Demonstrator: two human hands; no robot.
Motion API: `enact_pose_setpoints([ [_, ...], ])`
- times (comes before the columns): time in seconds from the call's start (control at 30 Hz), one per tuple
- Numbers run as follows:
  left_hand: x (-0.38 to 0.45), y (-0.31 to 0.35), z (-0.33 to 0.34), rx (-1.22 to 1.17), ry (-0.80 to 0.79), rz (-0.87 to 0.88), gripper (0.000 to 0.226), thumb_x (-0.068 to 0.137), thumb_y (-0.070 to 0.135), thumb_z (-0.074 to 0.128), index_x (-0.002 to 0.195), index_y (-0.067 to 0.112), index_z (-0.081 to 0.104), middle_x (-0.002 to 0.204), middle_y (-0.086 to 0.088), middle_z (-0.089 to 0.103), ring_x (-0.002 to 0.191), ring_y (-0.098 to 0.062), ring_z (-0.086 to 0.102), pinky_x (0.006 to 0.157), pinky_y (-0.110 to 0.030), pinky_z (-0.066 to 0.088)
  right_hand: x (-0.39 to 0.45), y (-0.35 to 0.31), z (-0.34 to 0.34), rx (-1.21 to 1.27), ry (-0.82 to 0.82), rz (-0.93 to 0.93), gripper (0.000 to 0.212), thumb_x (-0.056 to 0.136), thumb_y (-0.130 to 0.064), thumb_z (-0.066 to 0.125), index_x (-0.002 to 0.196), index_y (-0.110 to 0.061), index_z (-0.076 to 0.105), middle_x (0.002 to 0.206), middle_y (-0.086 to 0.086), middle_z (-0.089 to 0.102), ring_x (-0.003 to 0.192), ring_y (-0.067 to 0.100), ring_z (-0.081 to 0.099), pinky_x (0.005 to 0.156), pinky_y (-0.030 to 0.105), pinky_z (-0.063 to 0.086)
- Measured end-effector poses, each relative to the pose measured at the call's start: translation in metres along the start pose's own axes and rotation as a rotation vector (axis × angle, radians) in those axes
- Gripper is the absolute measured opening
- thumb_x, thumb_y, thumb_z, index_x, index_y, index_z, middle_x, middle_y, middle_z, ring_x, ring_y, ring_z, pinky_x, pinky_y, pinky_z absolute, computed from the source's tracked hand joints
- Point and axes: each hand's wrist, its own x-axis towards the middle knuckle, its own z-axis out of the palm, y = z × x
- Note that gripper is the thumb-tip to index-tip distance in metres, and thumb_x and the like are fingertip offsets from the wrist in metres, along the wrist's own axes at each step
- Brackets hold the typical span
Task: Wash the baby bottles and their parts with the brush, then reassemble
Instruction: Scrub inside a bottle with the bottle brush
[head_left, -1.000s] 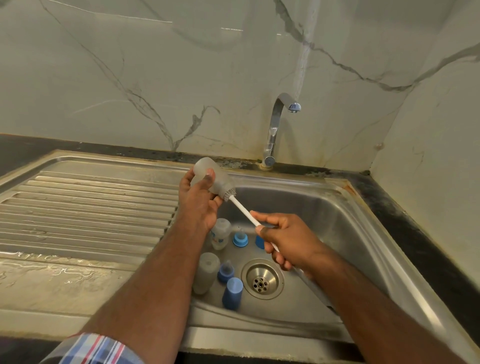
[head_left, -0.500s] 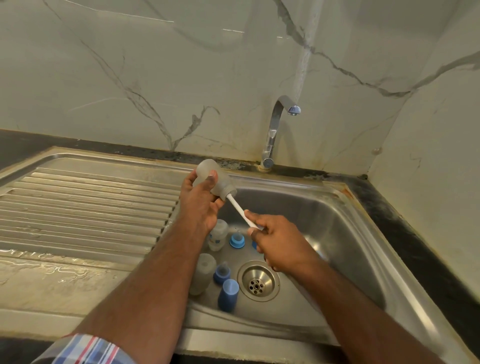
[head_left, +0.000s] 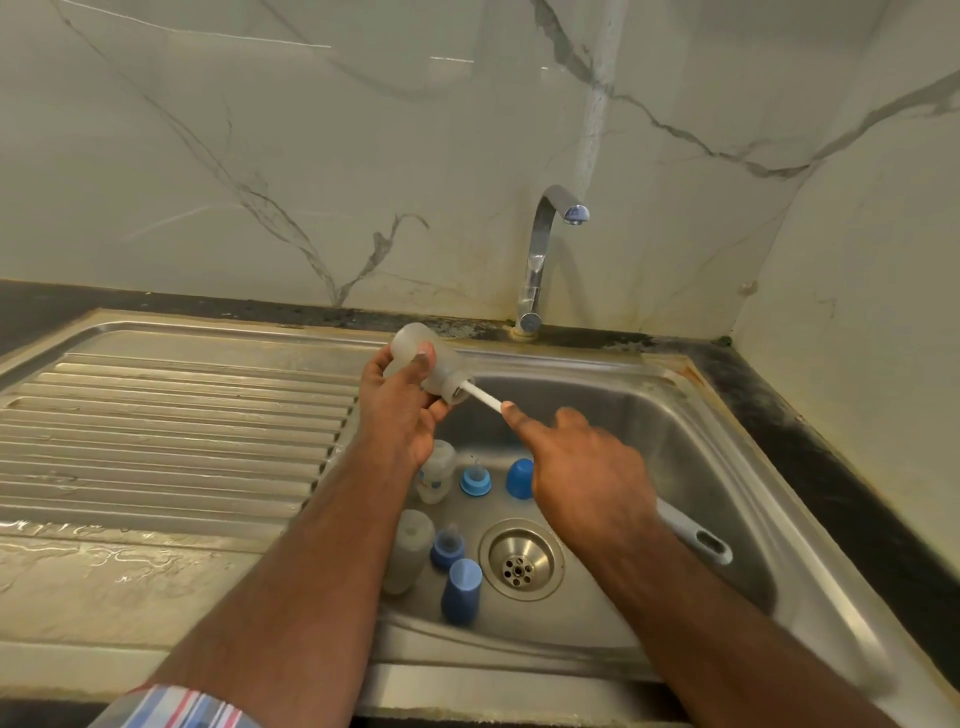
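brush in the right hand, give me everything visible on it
The brush has a thin white stem and a thicker grey handle whose end has an oval slot; it looks plastic. The bristle head is inside the frosted bottle, barely visible through its mouth. It slants from the bottle's mouth at upper left down to lower right, above the sink basin. The right hand grips its middle, hiding that part; the left hand holds the bottle. The hand is motion-blurred.
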Motion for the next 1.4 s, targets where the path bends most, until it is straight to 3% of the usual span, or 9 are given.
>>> enact_pose_setpoints([
  [0.07,0.0,0.0,0.0,0.014,0.003,0.009,0.051,0.093,0.008,0.071,0.137,0.02,0.05,0.131,-0.016,0.055,0.112,-0.038,0.064,0.067,-0.047,0.064,0.0,-0.002,0.002,0.062,-0.022,-0.007,0.062,0.104,-0.022,0.041,0.155,-0.046,0.014,0.107,0.002,0.051,0.084,0.018,0.056,0.074,0.036,0.054],
  [0.27,0.001,0.002,-0.003,-0.056,-0.007,0.005,0.05,0.093,0.011,0.072,0.138,0.019,0.05,0.129,-0.016,0.058,0.111,-0.036,0.065,0.077,-0.048,0.064,0.002,0.002,0.002,1.01,-0.181,0.145,0.04,0.102,-0.023,0.055,0.137,-0.042,0.058,0.064,-0.01,0.058,0.04,-0.001,0.045,0.042,0.017,0.038],
  [0.53,0.003,0.004,-0.004,-0.082,0.012,-0.008,0.05,0.094,0.01,0.07,0.138,0.018,0.049,0.128,-0.018,0.06,0.107,-0.035,0.068,0.069,-0.046,0.064,0.0,0.009,0.004,0.247,0.005,0.027,0.047,0.106,-0.036,0.04,0.15,-0.05,0.029,0.097,-0.005,0.053,0.083,0.014,0.056,0.077,0.036,0.054],
  [0.67,-0.001,0.001,-0.001,-0.019,-0.034,-0.011,0.053,0.094,0.009,0.07,0.14,0.02,0.047,0.129,-0.017,0.057,0.111,-0.037,0.065,0.07,-0.048,0.064,0.004,0.007,0.01,0.513,-0.069,0.087,0.046,0.105,-0.031,0.046,0.147,-0.048,0.04,0.102,-0.007,0.066,0.079,0.013,0.062,0.075,0.035,0.057],
  [0.77,-0.008,-0.004,0.004,-0.02,-0.127,-0.05,0.053,0.094,0.01,0.069,0.141,0.017,0.046,0.132,-0.019,0.054,0.114,-0.04,0.064,0.069,-0.048,0.063,0.005,0.006,0.011,0.959,-0.169,0.192,0.042,0.104,-0.026,0.05,0.142,-0.045,0.049,0.081,-0.004,0.064,0.054,0.009,0.054,0.048,0.027,0.047],
  [0.87,-0.015,-0.011,0.009,0.044,-0.2,-0.076,0.055,0.093,0.009,0.07,0.142,0.017,0.047,0.135,-0.018,0.053,0.116,-0.041,0.064,0.071,-0.049,0.063,0.007,0.012,0.01,1.122,-0.173,0.265,0.04,0.105,-0.024,0.05,0.139,-0.044,0.052,0.071,0.006,0.058,0.042,0.007,0.041,0.04,0.024,0.036],
  [1.13,-0.006,0.005,-0.005,-0.036,0.0,0.039,0.051,0.094,0.006,0.069,0.139,0.019,0.049,0.131,-0.015,0.054,0.111,-0.035,0.063,0.068,-0.044,0.064,0.001,0.009,0.003,1.059,-0.316,0.159,0.038,0.104,-0.025,0.05,0.137,-0.043,0.054,0.068,0.004,0.053,0.04,0.006,0.039,0.039,0.021,0.036],
  [1.3,-0.008,0.007,-0.003,-0.085,-0.054,-0.001,0.047,0.097,0.011,0.065,0.14,0.021,0.048,0.13,-0.017,0.056,0.108,-0.036,0.065,0.071,-0.045,0.064,0.0,0.008,0.011,0.875,-0.085,0.081,0.041,0.102,-0.028,0.054,0.139,-0.045,0.053,0.073,-0.018,0.058,0.051,-0.002,0.052,0.051,0.011,0.039],
  [1.4,-0.012,0.003,-0.001,-0.084,-0.127,-0.029,0.048,0.098,0.012,0.063,0.142,0.02,0.046,0.132,-0.018,0.053,0.11,-0.039,0.064,0.067,-0.043,0.064,0.002,-0.002,0.021,0.712,0.048,0.025,0.046,0.105,-0.03,0.048,0.148,-0.045,0.041,0.093,-0.013,0.062,0.066,0.003,0.053,0.06,0.013,0.039],
])
